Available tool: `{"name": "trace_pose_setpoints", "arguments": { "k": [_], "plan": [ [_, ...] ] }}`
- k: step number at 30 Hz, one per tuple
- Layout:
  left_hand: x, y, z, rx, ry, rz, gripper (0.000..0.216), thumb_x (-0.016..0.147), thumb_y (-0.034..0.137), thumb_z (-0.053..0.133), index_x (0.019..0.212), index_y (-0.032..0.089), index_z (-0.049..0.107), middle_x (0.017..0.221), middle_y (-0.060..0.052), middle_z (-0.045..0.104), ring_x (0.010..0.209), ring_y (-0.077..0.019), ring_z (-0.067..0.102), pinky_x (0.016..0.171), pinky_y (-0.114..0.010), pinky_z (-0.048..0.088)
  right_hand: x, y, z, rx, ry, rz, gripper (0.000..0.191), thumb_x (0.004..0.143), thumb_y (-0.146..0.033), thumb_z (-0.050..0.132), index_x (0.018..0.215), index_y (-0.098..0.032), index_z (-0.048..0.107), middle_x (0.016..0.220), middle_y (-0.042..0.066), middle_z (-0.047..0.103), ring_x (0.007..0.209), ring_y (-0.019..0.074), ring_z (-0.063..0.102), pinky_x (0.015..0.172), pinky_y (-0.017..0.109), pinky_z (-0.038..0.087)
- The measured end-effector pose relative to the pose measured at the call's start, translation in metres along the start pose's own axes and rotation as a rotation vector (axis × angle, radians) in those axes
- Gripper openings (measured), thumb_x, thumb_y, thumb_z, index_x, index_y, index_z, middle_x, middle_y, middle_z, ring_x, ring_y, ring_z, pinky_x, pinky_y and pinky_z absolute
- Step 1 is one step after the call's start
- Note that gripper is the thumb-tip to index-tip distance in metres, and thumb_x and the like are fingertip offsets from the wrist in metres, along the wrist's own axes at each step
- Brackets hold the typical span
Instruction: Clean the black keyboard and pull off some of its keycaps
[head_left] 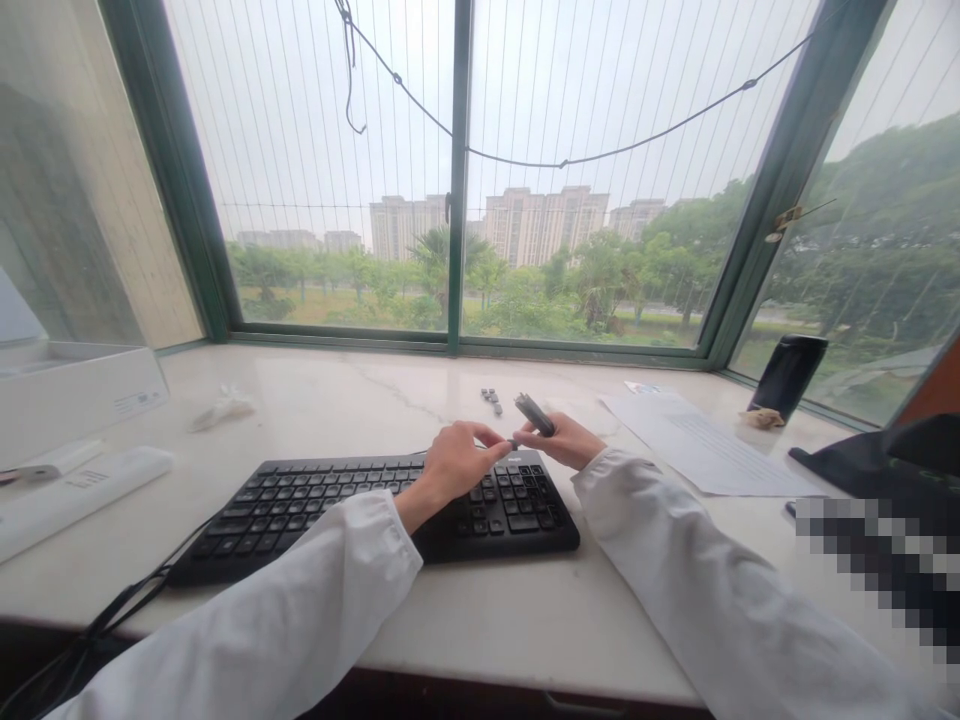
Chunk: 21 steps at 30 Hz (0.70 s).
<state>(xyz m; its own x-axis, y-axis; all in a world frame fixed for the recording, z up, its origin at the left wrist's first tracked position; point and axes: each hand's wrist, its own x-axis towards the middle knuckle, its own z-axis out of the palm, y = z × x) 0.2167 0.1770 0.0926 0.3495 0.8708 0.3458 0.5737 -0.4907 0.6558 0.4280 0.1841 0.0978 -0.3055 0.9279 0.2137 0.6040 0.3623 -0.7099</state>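
A black keyboard (300,505) lies on the white stone sill under my forearms. My left hand (459,462) is over its right part, thumb and forefinger pinching a small dark keycap (514,444) above the keyboard's back edge. My right hand (564,440) is closed round a short dark grey tool with a paler tip (535,413), pointing up and to the left; its exact kind is unclear. The right fingertips meet the left ones at the keycap. Just behind both hands, several loose keycaps (491,398) rest on the sill.
Printed paper (686,440) lies to the right, with a black cylinder (787,380) behind it. A dark cloth-like item (862,460) sits at far right. On the left are a white box (82,395), a white bar (90,495), crumpled plastic (223,408) and black cables (112,610).
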Motion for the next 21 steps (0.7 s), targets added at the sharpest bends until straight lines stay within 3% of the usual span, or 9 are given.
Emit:
{"name": "trace_pose_setpoints", "arguments": {
  "k": [5,9,21],
  "plan": [
    [-0.0028,0.0026,-0.0004,0.098,0.045,0.036,0.028,0.08,0.051,0.059,0.081,0.027,0.074,0.083,0.001,0.074,0.079,-0.0189,0.067,0.077,-0.029,0.048,0.0002,-0.0004,0.0033,-0.039,0.043,-0.003,0.043,0.076,-0.057,0.061,0.079,-0.016,0.072,0.072,0.002,0.065,0.074,0.017,0.058,0.069,0.028,0.042],
    [-0.0066,0.0054,0.0012,0.164,0.096,0.11,0.019,0.082,0.044,0.062,0.092,0.031,0.071,0.084,0.005,0.073,0.077,-0.0173,0.067,0.07,-0.028,0.048,0.0014,0.0024,0.0047,-0.05,0.07,0.011,0.04,0.075,-0.054,0.063,0.079,-0.016,0.074,0.07,0.002,0.067,0.074,0.0178,0.059,0.069,0.028,0.043],
    [-0.0081,0.004,0.0025,0.199,0.115,0.198,0.015,0.08,0.039,0.067,0.094,0.034,0.068,0.085,0.01,0.073,0.079,-0.0155,0.068,0.071,-0.027,0.047,0.0017,0.0031,0.0057,-0.051,0.032,-0.007,0.043,0.078,-0.057,0.06,0.081,-0.017,0.075,0.071,0.001,0.066,0.073,0.0169,0.058,0.071,0.028,0.042]
  ]
}}
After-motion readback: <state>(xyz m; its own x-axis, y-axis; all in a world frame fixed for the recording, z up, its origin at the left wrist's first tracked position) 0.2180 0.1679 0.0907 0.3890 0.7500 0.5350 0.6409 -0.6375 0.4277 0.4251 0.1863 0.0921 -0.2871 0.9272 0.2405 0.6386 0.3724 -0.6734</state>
